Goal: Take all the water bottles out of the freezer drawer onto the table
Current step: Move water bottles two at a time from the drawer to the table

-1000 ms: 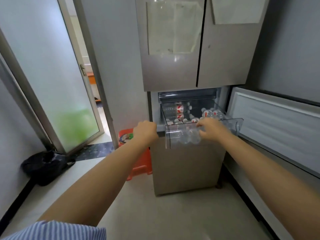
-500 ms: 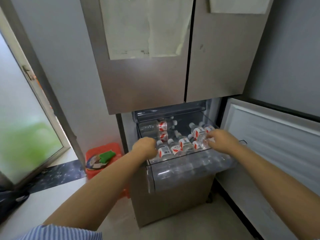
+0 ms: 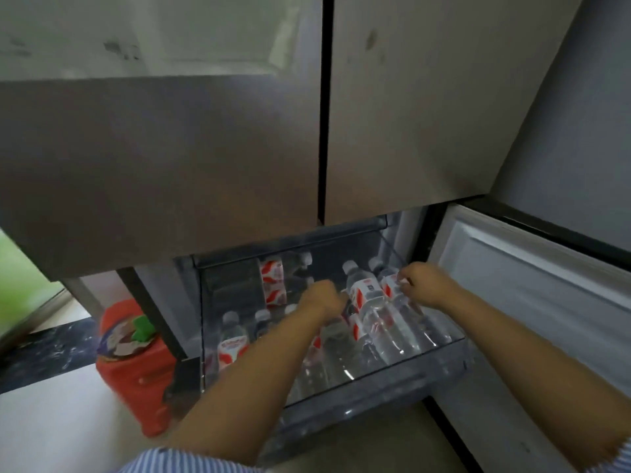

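Observation:
The clear freezer drawer [image 3: 358,401] is pulled out and holds several water bottles with red-and-white labels. My right hand [image 3: 425,285] grips the rightmost bottle [image 3: 387,283] at its label, near the neck. A neighbouring bottle [image 3: 367,302] lies between my hands. My left hand [image 3: 322,300] reaches down among the bottles in the middle of the drawer with its fingers curled; what they touch is hidden. More bottles lie at the front left [image 3: 234,343] and across the back [image 3: 272,278].
The shut upper fridge doors [image 3: 205,148] hang close over the drawer. The open freezer door [image 3: 529,291] stands to the right. A red container [image 3: 136,373] with a green item on top sits on the floor at the left.
I have come much closer to the fridge. Both hands have left the drawer's front rim and gone in among the bottles; the right one now holds a bottle.

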`<state>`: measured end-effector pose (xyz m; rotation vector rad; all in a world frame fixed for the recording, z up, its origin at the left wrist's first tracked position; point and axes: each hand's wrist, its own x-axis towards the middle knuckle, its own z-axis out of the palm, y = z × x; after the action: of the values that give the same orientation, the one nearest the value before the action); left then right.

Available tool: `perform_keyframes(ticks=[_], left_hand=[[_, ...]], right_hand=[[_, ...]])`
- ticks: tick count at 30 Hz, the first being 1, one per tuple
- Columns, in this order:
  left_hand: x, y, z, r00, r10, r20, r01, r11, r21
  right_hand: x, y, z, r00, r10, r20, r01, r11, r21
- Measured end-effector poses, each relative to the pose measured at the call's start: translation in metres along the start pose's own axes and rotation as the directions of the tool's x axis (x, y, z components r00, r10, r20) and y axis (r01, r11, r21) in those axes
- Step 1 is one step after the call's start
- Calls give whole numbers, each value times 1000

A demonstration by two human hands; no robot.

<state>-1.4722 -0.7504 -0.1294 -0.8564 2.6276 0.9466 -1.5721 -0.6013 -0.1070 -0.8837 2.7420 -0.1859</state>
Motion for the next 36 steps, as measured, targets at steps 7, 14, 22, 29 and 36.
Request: perform_keyframes(ticks=[7, 14, 22, 29, 36], left_hand=[[83, 30, 25, 975, -153, 161, 209, 872, -441], [110, 10, 41, 943, -165, 291, 331, 571, -751], [60, -45, 12, 966, -258, 2, 204, 760, -617], [17, -64, -5, 988, -138, -73, 88, 876, -474], [-12, -60, -38, 965, 163, -207, -198, 966, -165]], right_hand=[[50, 25, 13, 994, -44, 102, 46, 999, -17], [59, 33, 16, 990, -53, 130, 61, 996, -58], [98, -15, 25, 991, 68, 113, -36, 962, -270], [102, -45, 35, 985, 162, 64, -143, 960, -242], [50, -84, 22, 997, -61, 40, 64, 995, -73]])
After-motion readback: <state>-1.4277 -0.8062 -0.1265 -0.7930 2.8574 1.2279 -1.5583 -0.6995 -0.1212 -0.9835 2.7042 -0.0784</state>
